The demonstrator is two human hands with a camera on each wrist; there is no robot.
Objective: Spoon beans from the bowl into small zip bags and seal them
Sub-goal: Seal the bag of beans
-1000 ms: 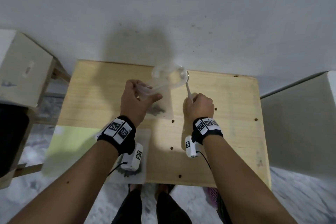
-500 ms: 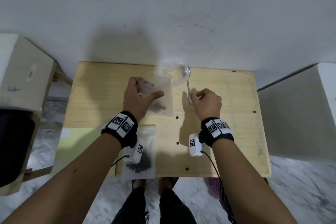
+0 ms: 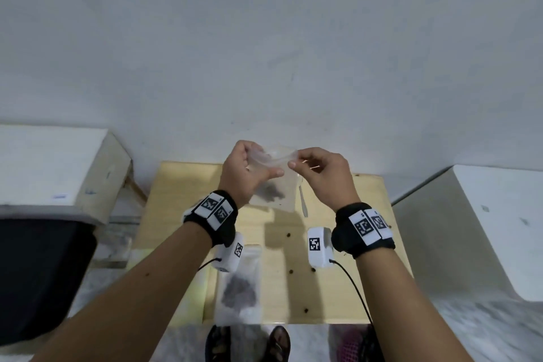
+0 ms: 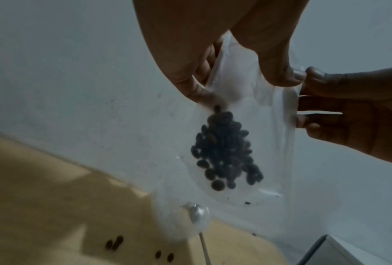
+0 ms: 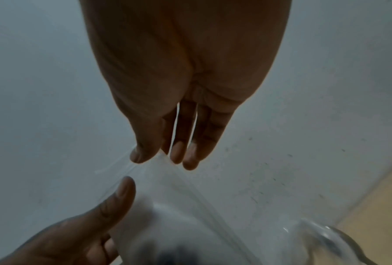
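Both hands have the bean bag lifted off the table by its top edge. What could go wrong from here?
1. The small clear zip bag hangs unsealed from the left hand and right hand; tilting may spill its dark beans.
2. Loose beans on the light wooden table could roll off.

The right hand point(image 5: 186, 86) reaches down from the top, its thumb and fingers point(image 5: 191, 156) meeting on the upper edge of a clear zip bag point(image 5: 167, 206). From the lower left comes the left hand point(image 5: 61, 238), thumb laid along the same edge just beside the right thumb. Low in the bag sits a dark blur, too soft to name. A glass bowl point(image 5: 331, 240) shows at the lower right, and a strip of tan wooden surface point(image 5: 378, 202) lies beyond it, below a pale wall point(image 5: 326, 89).
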